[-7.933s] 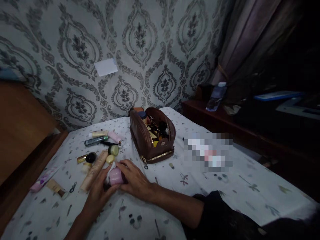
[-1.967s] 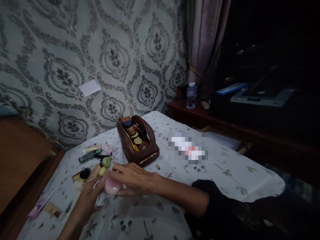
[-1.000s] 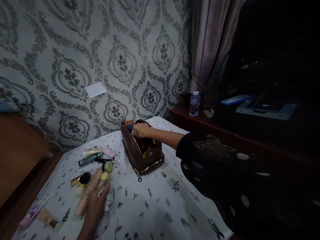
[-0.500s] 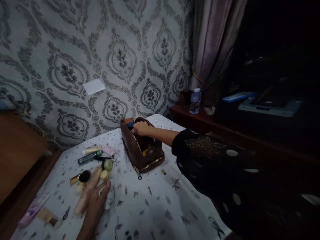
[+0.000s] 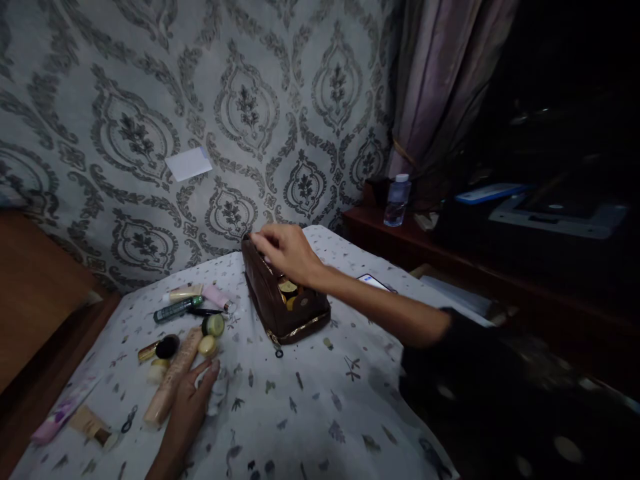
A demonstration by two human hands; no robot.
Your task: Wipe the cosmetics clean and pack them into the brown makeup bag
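A brown zippered bag (image 5: 263,300) stands open on the patterned white cloth (image 5: 300,427), with round gold-lidded items (image 5: 289,288) inside. My right hand (image 5: 290,250) is over the bag's far end, fingers bent together at its rim; what they hold, if anything, is hidden. At the lower left my left hand (image 5: 193,400) rests on the cloth beside a long beige tube (image 5: 175,380), over a whitish item (image 5: 219,393), thumb and fingers apart. Near it lie a green-lidded jar (image 5: 215,325), a small yellow jar (image 5: 207,345) and a black round item (image 5: 167,346).
Farther left are a green bottle (image 5: 175,310), a pink tube (image 5: 216,298) and a beige tube (image 5: 93,427). A phone (image 5: 373,283) lies right of the bag, behind my forearm. A water bottle (image 5: 397,200) stands on the dark red ledge (image 5: 370,223).
My right hand has risen out of the bag to its far rim, and the gold-lidded items and the phone now show. My left hand has stayed nearly in place.
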